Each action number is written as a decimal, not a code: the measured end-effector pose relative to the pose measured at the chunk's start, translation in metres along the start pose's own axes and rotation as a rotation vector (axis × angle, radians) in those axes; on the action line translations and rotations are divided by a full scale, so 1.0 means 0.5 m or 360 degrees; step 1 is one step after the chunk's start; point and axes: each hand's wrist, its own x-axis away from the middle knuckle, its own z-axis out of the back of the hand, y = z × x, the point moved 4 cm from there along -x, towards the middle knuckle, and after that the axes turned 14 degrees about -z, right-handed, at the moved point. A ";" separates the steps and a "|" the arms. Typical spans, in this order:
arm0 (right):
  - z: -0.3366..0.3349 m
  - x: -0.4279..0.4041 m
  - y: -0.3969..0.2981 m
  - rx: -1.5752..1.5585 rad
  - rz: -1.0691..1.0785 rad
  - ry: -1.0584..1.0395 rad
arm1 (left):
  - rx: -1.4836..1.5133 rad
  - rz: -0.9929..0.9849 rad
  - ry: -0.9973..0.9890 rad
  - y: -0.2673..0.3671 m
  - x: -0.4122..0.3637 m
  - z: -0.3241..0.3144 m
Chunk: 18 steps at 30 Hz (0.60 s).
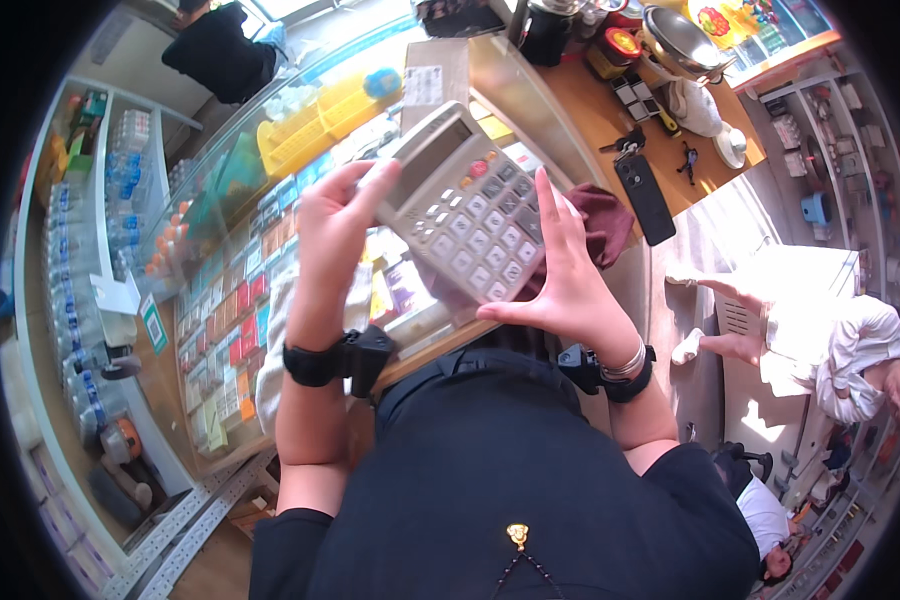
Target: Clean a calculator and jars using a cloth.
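A large grey desktop calculator (480,217) is tilted in the air over the glass display counter, its keys facing up. My left hand (349,217) grips its upper left side by the display, thumb on the front and fingers partly hidden behind. At its lower right, my right hand (562,262) is spread, with the thumb at the bottom corner and the fingers along the right edge; whether it bears any of the weight I cannot tell. Behind the calculator lies a dark red cloth (604,225). Small boxes and packets fill the counter (232,322) below.
On the wooden tabletop (570,97) at the upper right are a black smartphone (645,199), keys, jars and a metal pot (679,37). A yellow plastic basket (315,131) stands beyond the counter's packets. Shelves of bottled water (71,277) line the left. Other people are at right and upper left.
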 end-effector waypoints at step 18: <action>0.170 -0.213 0.368 0.0045 -0.0521 -0.0021 | -0.0449 0.0026 -0.0436 -0.176 -0.358 -0.384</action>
